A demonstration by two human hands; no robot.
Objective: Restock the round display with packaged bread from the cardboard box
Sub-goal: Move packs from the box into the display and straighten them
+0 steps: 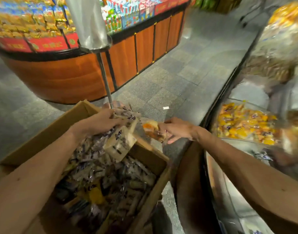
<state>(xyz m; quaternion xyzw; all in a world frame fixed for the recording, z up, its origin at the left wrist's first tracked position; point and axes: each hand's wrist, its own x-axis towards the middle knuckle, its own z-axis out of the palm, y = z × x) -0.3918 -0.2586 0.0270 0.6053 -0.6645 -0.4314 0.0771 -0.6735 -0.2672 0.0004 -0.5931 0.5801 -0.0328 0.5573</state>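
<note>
The round display [246, 93] curves along 3 o'clock. The cardboard box [48, 132], full of bread packets, fills 7 o'clock. At centre, the left hand [101, 121] grips a bunch of packets [121, 137] above the box; at its 3 o'clock, the right hand [180, 129] pinches an orange packet [152, 128].

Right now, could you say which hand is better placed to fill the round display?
Right: the right hand holds a bread pack nearer the round display; the left hand grips packs over the cardboard box.
</note>
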